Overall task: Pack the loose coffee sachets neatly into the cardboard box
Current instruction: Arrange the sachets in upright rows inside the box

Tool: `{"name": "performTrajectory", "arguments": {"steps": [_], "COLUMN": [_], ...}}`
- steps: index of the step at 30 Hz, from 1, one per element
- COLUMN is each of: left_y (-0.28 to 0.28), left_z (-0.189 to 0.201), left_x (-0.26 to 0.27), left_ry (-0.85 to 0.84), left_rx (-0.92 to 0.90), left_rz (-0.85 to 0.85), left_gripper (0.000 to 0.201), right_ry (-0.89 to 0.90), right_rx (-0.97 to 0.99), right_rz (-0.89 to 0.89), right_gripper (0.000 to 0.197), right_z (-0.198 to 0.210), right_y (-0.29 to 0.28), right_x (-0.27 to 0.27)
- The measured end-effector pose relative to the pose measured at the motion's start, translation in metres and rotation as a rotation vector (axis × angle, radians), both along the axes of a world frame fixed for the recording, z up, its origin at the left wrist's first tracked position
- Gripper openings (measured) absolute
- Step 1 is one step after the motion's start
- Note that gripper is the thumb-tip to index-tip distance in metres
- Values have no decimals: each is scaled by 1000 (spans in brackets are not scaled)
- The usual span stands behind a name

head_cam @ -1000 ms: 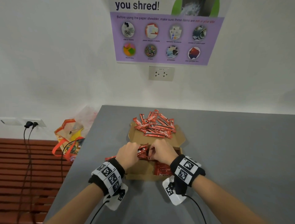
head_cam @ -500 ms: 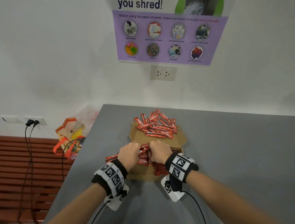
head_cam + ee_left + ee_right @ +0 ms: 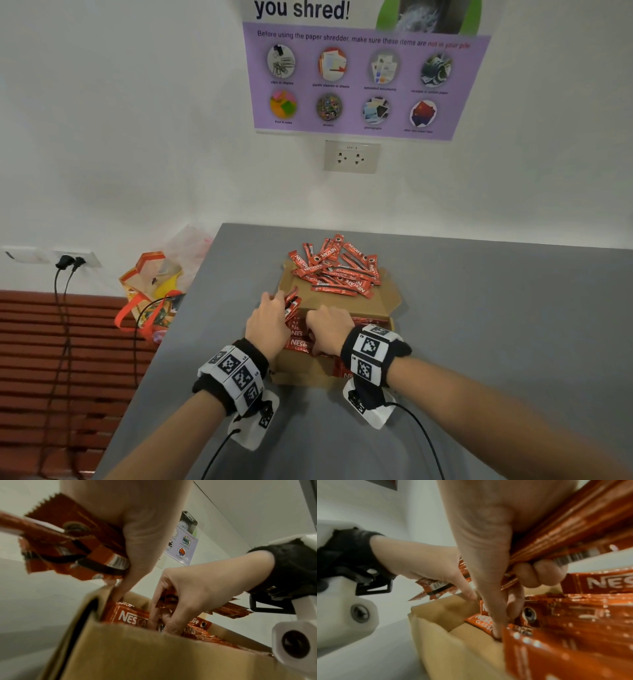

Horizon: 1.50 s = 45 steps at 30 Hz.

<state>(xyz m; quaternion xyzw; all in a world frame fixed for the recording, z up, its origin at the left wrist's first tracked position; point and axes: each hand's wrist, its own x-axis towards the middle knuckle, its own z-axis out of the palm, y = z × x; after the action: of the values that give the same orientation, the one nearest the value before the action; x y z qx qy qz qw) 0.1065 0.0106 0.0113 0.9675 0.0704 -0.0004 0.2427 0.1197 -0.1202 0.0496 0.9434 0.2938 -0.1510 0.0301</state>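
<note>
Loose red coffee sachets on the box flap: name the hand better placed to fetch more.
Neither is free. The left hand grips a sachet bundle and lies closer to the loose red coffee sachets; the right hand grips sachets inside the brown cardboard box. Left, probably.

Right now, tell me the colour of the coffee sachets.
Red coffee sachets with white lettering, clearest in the head view.

The cardboard box (image 3: 308,371) opening is crowded by both hands and packed sachets (image 3: 297,344). Behind the box, its lid is covered by a loose heap (image 3: 337,270) — bare grey table (image 3: 496,308) is seen right of the box, apparently unobstructed.
</note>
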Motion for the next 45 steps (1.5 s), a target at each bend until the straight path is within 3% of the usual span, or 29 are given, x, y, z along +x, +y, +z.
{"name": "performTrajectory", "arguments": {"steps": [9,27,33,35,38,40,45], "left_y": [2,1,2,4,6,1,-12], "left_z": [0,7,13,18,28,35,39], "left_x": [-1,-3,-5,-4,-2,-1,-3], "left_ry": [-20,18,-6,-70,-155,-193,-218], "left_rx": [-3,-20,-40,-71,-127,-175,-222], "left_rz": [-48,-61,-52,-37,-60,-85,-174], "left_gripper": [24,25,27,24,22,24,38], "right_ry": [-59,-5,-1,7,-23,1,72], "right_rx": [38,37,83,204,716,983,1029], "right_rz": [-38,-89,-100,-150,-309,-355,-329], "right_gripper": [17,43,41,36,23,29,25], "right_z": [3,3,1,4,13,23,35], "right_y": [5,8,6,2,-4,-4,-9], "right_x": [2,11,14,18,22,16,0]}}
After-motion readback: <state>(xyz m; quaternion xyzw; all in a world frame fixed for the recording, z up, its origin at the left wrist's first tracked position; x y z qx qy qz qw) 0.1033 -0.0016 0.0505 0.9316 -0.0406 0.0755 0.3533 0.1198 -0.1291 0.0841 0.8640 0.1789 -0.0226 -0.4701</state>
